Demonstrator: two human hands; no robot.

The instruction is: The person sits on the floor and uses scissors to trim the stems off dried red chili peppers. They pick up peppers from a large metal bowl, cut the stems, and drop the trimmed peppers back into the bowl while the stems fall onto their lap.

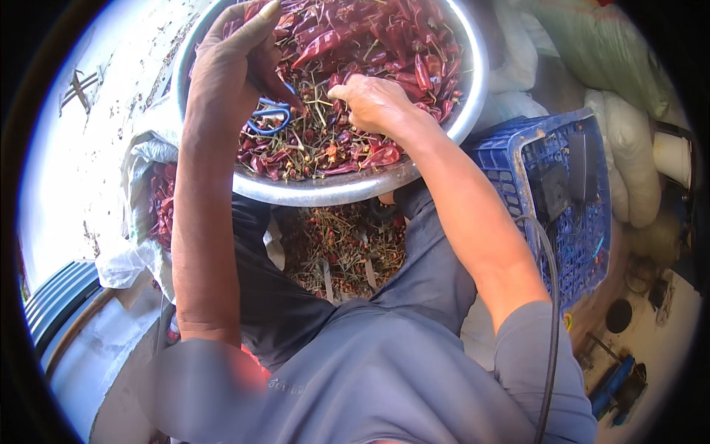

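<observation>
A wide metal basin (327, 191) of dried red chili peppers (327, 47) rests in front of me, over my knees. My left hand (236, 53) is at its left side, fingers curled around a dark red dried chili (273, 80) that points down. My right hand (377, 102) is over the middle of the basin, its fingers bent close to the peppers; whether anything is pinched in them is hidden. Between the hands, scissors with blue handles (270, 121) lie partly covered among chili stems and seeds (310, 147).
A blue plastic crate (521, 139) with dark devices inside stands at right, near stuffed sacks (599, 44). An open white sack (138, 250) of chilies is at left. Stems and seeds (349, 250) lie between my legs. A black cable (549, 311) runs past my right arm.
</observation>
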